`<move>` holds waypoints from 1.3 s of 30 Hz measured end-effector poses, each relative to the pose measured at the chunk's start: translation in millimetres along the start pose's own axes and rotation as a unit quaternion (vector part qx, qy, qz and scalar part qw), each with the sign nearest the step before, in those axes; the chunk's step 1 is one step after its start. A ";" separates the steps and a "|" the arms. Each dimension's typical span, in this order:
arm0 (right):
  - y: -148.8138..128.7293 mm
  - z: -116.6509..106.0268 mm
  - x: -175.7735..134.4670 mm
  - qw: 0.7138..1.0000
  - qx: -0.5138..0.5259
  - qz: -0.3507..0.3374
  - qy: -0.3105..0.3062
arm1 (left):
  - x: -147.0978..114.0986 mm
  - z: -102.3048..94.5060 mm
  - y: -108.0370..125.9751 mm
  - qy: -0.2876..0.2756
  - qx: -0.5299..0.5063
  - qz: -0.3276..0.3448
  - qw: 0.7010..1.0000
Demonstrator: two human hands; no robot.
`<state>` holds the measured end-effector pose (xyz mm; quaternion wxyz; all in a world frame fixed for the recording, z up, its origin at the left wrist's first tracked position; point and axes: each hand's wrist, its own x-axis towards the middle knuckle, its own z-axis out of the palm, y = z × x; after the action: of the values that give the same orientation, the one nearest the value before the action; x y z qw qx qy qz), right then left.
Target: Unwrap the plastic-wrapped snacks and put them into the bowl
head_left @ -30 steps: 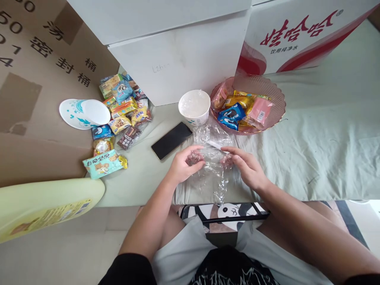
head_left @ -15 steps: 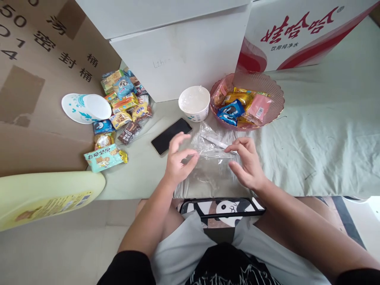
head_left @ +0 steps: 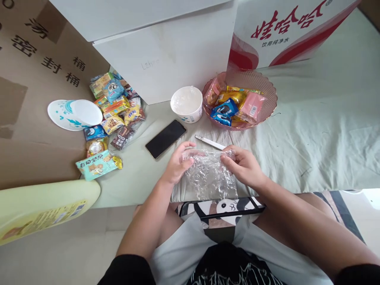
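A clear plastic bag (head_left: 209, 176) hangs between my two hands, its upper edge stretched from side to side. My left hand (head_left: 177, 162) pinches the left corner of that edge. My right hand (head_left: 242, 164) is closed on the right corner. Just beyond the bag lies a white utility knife (head_left: 210, 142), its right end hidden by my right hand. A black phone (head_left: 165, 138) rests up and left of my left hand. Behind these stands a white paper bowl (head_left: 187, 105) with clear film in it.
A pink scalloped bowl (head_left: 269, 105) holds several wrapped snacks. At left, more wrapped snacks (head_left: 114, 107) are piled by a tipped paper bowl (head_left: 74, 114) and a cardboard box (head_left: 35, 118). A yellow bottle (head_left: 50, 206) lies at the table's left edge; white boxes (head_left: 178, 51) stand behind.
The bag's edge has been drawn taut and its film now falls toward me, uncovering the utility knife. My right hand has closed on the corner. The view has shifted slightly.
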<state>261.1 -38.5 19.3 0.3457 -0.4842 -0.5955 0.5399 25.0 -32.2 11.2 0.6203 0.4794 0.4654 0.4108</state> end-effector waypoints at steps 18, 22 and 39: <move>19.4 15.3 0.6 0.988 0.139 0.005 -0.065 | 1.4 9.6 -2.0 0.033 0.213 0.121 0.969; 16.4 17.4 0.9 0.986 0.154 0.045 -0.050 | 1.4 7.9 -7.6 0.048 0.282 0.178 0.942; 7.8 12.6 5.2 0.997 0.019 0.052 -0.061 | 8.1 5.3 -3.0 0.046 0.100 0.073 0.991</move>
<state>249.4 -37.9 8.9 0.2892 -0.4736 -0.5795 0.5968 32.2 -26.2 7.3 0.5153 0.5521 0.4960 0.4285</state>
